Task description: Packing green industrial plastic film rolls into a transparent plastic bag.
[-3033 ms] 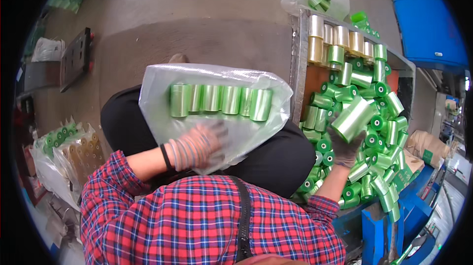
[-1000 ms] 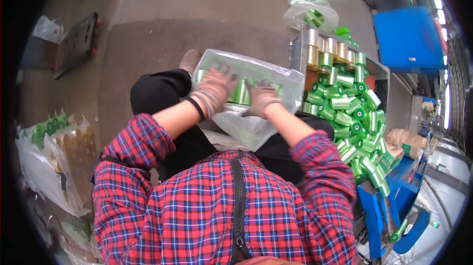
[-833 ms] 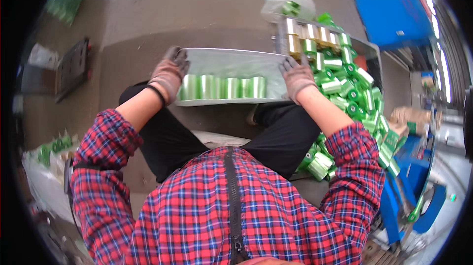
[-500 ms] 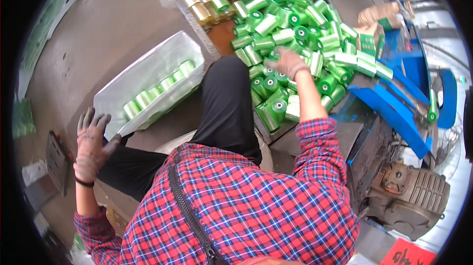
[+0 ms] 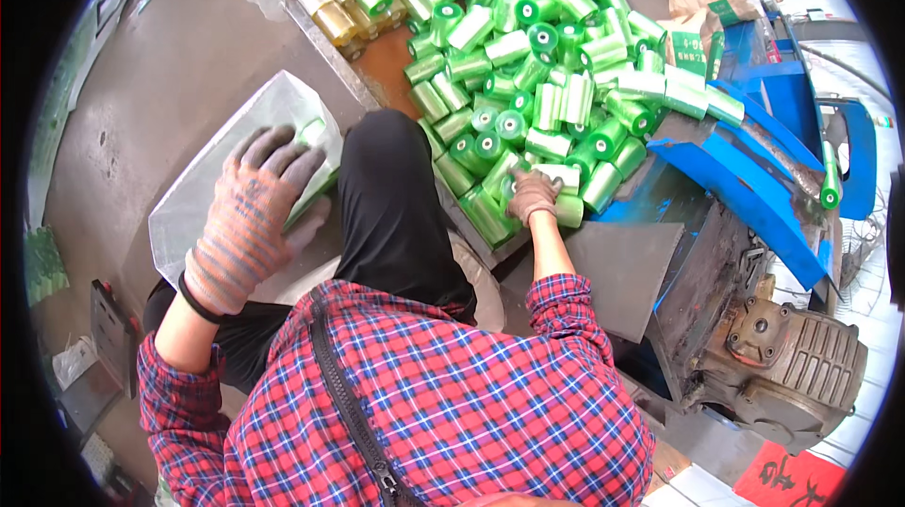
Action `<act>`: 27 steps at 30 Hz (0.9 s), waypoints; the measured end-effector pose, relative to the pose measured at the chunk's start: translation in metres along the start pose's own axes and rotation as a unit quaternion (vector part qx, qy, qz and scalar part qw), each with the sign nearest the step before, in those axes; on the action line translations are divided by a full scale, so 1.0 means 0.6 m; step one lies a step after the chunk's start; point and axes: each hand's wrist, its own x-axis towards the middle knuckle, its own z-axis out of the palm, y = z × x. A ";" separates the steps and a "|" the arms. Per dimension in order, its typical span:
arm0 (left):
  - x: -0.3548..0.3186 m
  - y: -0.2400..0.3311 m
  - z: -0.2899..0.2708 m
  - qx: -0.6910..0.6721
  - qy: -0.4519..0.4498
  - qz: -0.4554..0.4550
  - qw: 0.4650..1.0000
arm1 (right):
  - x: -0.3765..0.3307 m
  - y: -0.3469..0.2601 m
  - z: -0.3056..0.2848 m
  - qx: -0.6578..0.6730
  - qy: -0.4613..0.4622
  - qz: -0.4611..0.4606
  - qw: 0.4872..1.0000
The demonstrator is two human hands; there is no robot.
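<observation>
Left hand [image 5: 250, 201] spread, bag [image 5: 200, 205] beneath its fingers; right hand [image 5: 535, 196] against the rolls [image 5: 577, 97], its grip unclear.

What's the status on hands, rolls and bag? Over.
Left hand open over bag, contact unclear. Right hand at the rolls, grip unclear. Left hand partly hides bag.

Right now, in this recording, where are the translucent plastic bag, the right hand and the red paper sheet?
Translucent plastic bag [image 5: 200, 187]: head view, its bare left part.
Right hand [image 5: 535, 198]: head view, gloved back.
Red paper sheet [image 5: 788, 479]: head view, visible middle.
</observation>
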 end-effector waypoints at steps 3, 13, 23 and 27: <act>0.052 0.035 0.011 -0.012 0.026 0.028 0.999 | 0.016 0.035 -0.039 0.226 0.212 0.068 0.948; 0.048 0.038 0.059 -0.100 -0.018 0.024 0.995 | 0.005 0.046 -0.058 -0.127 -0.078 -0.025 0.988; 0.042 0.051 0.057 -0.172 0.017 0.056 0.983 | 0.017 0.098 0.042 0.297 0.150 0.039 0.942; 0.104 0.080 0.079 -0.334 0.184 -0.025 0.924 | -0.096 -0.007 -0.117 0.760 0.031 -0.229 0.607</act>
